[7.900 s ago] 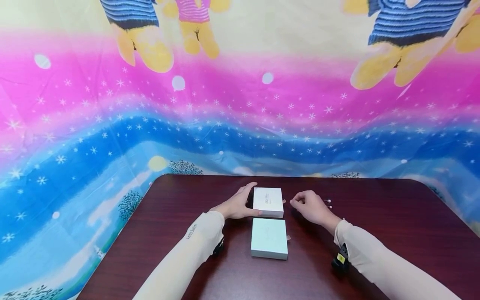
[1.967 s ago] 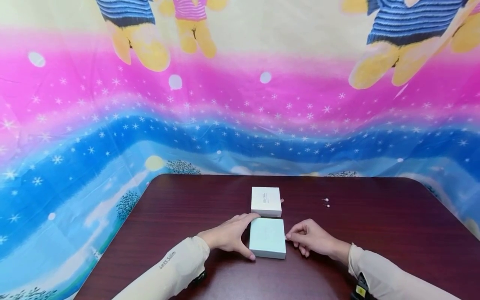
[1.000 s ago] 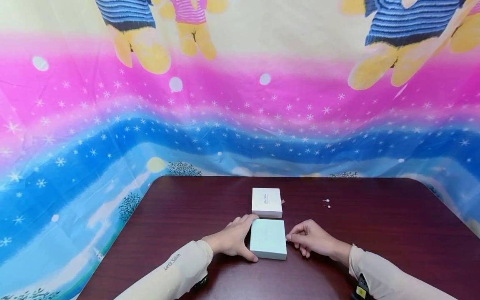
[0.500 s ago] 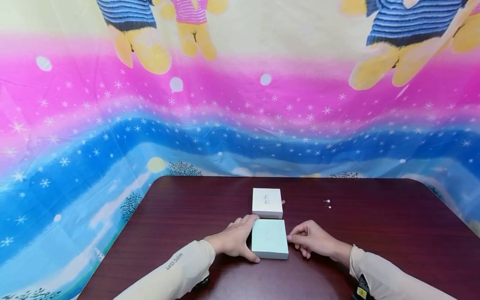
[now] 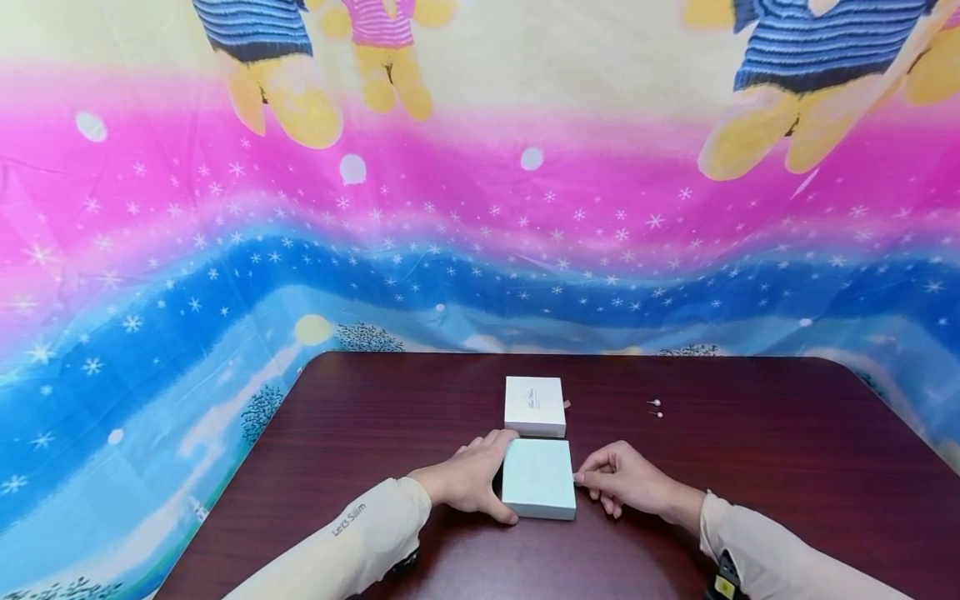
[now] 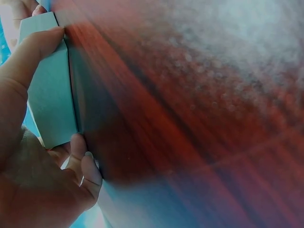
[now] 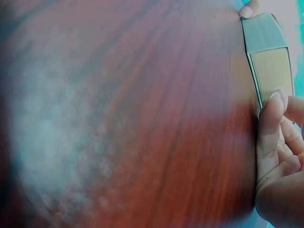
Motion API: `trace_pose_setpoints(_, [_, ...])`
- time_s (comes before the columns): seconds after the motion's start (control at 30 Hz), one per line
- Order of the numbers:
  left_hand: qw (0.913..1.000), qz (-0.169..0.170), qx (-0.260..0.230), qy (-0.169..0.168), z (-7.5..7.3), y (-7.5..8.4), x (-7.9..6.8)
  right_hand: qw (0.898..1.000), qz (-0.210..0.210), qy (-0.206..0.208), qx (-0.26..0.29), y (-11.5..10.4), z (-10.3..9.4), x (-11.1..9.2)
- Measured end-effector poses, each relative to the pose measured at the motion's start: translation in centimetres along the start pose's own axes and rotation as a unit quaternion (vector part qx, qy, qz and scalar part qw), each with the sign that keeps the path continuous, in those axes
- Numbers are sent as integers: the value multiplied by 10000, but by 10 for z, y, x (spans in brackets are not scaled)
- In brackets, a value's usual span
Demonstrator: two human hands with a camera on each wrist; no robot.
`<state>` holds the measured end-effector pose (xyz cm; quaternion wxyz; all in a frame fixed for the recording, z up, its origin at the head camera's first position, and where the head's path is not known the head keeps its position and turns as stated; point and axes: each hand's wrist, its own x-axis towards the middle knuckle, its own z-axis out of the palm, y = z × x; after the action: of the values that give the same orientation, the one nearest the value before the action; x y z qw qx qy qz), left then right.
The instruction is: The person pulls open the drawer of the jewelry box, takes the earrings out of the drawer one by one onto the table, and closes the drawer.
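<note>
A flat mint-green drawer box lies on the table in the head view. My left hand grips its left side, thumb at the near corner and fingers at the far one. The left wrist view shows the thumb along the box's long side. From the right, my right hand pinches at the small pull ribbon between thumb and forefinger; the fingertips mostly hide it. The drawer's beige end shows in the right wrist view, inside the green sleeve.
Just behind stands a white box with dark lettering and a pinkish pull ribbon. Two small pearl stud earrings lie to the right on the dark red-brown table. A printed cloth hangs behind the table's far edge.
About eight seconds ago both hands were at the white box; they have since come nearer, to the mint-green one. Over the last two seconds the hands and boxes have barely moved.
</note>
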<state>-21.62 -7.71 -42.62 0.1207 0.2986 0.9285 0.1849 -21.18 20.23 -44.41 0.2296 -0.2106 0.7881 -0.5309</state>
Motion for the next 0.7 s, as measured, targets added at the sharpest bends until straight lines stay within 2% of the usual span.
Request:
trace_pose_setpoints(0.43, [10000,18,-36,-52,0,0,0,10000,-71,32,-4,-1,1,-1])
trace_pose_setpoints(0.7, [10000,5,0,-53,1,-1,0,10000,34,77,-19,0,1,0])
